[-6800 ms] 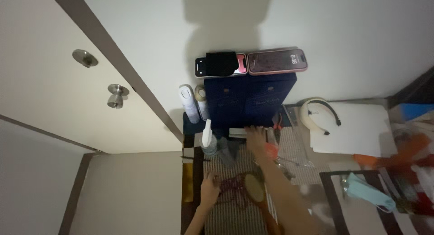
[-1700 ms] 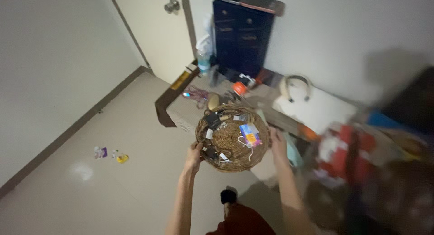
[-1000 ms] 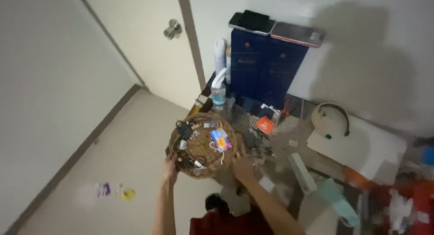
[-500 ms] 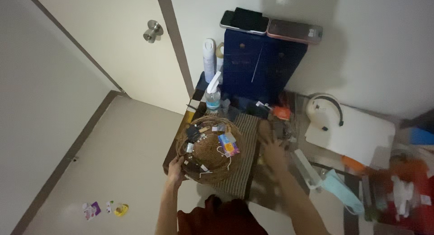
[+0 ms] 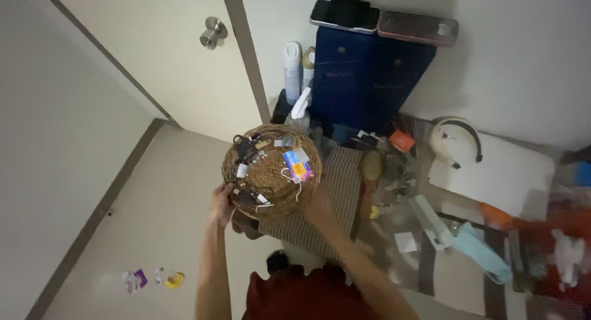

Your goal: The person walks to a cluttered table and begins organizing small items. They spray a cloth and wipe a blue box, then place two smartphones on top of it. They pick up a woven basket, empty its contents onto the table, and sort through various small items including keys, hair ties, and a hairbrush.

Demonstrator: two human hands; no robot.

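Both hands [image 5: 220,203] under wicker basket [image 5: 271,178]

The small items in the wicker basket [image 5: 271,172] are too small and dim to identify. The basket rim covers the fingers of the left hand [image 5: 220,202] and most of the right hand [image 5: 319,204]. The basket also hides the lower part of the spray bottle [image 5: 301,104]. The red and orange clutter [image 5: 563,234] at the right edge is blurred and cut off.
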